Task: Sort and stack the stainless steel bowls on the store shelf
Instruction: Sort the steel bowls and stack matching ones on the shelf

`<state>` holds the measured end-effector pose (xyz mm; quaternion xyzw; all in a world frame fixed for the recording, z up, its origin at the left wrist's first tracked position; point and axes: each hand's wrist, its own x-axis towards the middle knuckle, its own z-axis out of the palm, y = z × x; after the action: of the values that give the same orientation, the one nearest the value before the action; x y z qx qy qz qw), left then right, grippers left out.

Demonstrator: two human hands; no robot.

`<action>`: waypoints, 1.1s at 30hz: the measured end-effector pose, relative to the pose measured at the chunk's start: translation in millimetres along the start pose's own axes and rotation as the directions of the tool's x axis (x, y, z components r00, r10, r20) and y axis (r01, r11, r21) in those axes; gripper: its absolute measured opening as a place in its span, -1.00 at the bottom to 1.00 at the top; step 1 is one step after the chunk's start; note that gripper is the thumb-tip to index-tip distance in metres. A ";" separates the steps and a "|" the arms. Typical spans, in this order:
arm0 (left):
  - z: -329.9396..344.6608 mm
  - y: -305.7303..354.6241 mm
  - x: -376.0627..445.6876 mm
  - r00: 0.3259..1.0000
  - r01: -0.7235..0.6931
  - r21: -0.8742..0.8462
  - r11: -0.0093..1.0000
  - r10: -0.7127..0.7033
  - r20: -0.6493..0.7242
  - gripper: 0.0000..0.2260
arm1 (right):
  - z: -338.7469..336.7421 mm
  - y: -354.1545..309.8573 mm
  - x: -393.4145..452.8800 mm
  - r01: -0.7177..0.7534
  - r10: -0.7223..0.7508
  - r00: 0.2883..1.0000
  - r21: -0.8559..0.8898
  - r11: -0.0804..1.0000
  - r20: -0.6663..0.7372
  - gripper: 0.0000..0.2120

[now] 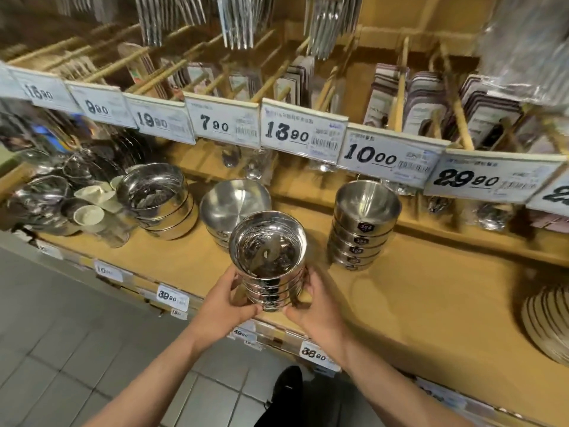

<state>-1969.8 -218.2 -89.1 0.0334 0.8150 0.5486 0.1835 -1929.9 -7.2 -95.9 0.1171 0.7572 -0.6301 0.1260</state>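
Note:
A stack of several shiny steel bowls [268,257] stands at the front edge of the wooden shelf [415,303]. My left hand [228,303] grips its left side and my right hand [314,306] grips its right side, both near the base. Behind it sits a matte steel bowl stack [229,204]. To the right stands a taller stack of labelled steel bowls [363,223]. Another shiny bowl stack [160,198] stands to the left, tilted.
Mixed steel dishes and pale cups [92,208] crowd the shelf's left end. Pale plates [548,318] lean at the far right. Price tags [303,131] hang along the upper shelf's edge, packaged cutlery above them. Bare shelf lies between the held stack and the plates.

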 end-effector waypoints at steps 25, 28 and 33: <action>171.1 77.0 27.1 0.968 -0.202 0.013 0.979 0.201 -0.148 -0.41 | -152.7 30.8 -21.0 -0.058 0.068 0.953 0.040 0.997 -0.296 -0.35; 179.3 72.5 51.1 0.957 -0.202 0.028 0.979 0.203 -0.205 -0.39 | -152.7 31.2 7.7 -0.066 0.083 0.967 0.076 0.995 -0.243 -0.14; 177.5 60.3 85.7 0.976 -0.094 -0.060 0.994 0.081 -0.200 -0.18 | -153.0 29.4 39.3 -0.014 0.046 0.986 0.199 0.980 -0.160 0.06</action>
<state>-1998.8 -15.8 -115.5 0.0082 0.8075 0.5846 0.0785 -1963.6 149.3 -109.8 0.1920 0.6970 -0.6882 0.0606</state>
